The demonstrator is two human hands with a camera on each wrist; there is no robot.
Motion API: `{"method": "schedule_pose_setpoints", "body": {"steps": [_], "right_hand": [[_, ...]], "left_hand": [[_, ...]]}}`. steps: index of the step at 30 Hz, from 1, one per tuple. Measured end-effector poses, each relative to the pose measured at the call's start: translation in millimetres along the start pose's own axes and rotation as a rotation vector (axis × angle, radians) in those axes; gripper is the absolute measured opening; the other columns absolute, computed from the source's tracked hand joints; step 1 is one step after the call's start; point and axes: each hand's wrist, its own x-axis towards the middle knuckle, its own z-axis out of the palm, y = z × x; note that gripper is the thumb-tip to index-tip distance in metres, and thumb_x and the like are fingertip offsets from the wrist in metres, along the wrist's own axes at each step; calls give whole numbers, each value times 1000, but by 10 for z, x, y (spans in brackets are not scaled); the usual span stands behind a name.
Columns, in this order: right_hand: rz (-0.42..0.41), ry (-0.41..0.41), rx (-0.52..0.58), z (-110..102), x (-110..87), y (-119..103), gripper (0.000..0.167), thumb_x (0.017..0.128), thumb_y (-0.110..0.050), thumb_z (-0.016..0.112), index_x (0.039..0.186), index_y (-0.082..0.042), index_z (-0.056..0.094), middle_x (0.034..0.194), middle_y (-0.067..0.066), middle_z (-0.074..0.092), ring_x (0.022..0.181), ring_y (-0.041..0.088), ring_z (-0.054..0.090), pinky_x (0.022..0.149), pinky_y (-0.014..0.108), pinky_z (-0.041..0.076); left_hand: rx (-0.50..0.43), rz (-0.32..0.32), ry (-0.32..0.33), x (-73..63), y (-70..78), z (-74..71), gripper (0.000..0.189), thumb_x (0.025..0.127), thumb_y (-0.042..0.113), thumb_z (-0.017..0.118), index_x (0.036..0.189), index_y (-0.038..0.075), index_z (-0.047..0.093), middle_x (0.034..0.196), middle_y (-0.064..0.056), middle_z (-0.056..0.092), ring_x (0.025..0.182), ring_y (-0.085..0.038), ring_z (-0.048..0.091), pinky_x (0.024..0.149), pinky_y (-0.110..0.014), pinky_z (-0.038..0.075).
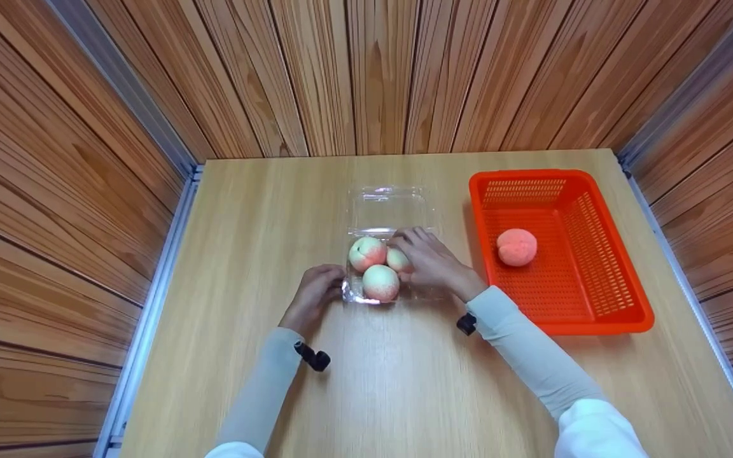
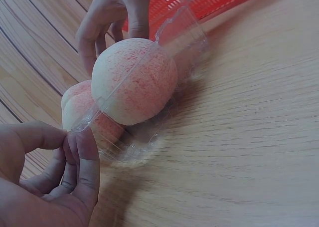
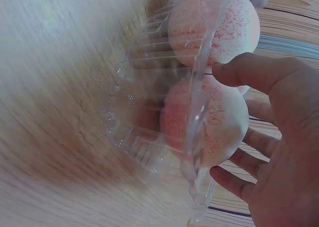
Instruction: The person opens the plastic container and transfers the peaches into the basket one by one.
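Observation:
A clear plastic clamshell box [image 1: 355,294] lies with its lid [image 1: 389,210] folded back, away from me. Inside sit three pale, pink-flushed peaches: one at the back left [image 1: 367,253], one in front [image 1: 380,283] and one at the right [image 3: 212,119]. My left hand [image 1: 319,289] pinches the box's left rim between thumb and fingers, plain in the left wrist view. Around the right-hand peach curls my right hand [image 1: 429,259], its thumb [image 3: 244,72] on one side and its fingers on the other. This hand partly covers that peach in the head view.
A red plastic basket [image 1: 618,273] with slotted sides stands to the right of the box, and one pink peach [image 1: 516,247] lies in it. Wood-patterned panels [image 1: 379,76] enclose the wooden table [image 1: 245,222] at the back and sides.

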Motion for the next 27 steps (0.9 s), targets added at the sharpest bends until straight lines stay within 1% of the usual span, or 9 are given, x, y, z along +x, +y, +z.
{"method": "schedule_pose_setpoints", "body": {"steps": [9,17,23,27], "right_hand": [[33,-53,-17,28,-3,-28,68,94,-25,82,155,-18,52,147,10,52,133,32,44,116,49,42],[78,-96,-16,26,-5,-59,73,94,-23,82,158,-21,48,153,8,48,140,32,41,123,52,38],[96,-120,-53,43,14,-79,76,94,-22,81,161,-20,45,157,10,45,143,33,39,127,53,34],[85,-117,-81,59,35,-81,75,92,-21,82,159,-17,47,155,10,47,142,34,41,126,53,36]], "left_hand": [[6,-11,-5,-13,4,-15,30,101,10,61,125,-6,69,110,-16,71,88,-16,68,75,-25,59],[-21,-16,-5,-27,7,-18,28,101,9,62,124,-7,69,107,-15,71,88,-17,68,74,-25,60],[-36,-7,-8,-31,-2,-18,27,101,8,61,122,-8,68,104,-14,72,85,-16,69,73,-25,60],[-41,-16,0,-24,0,-7,27,101,8,61,121,-7,69,104,-13,72,85,-15,69,74,-25,60]]}}
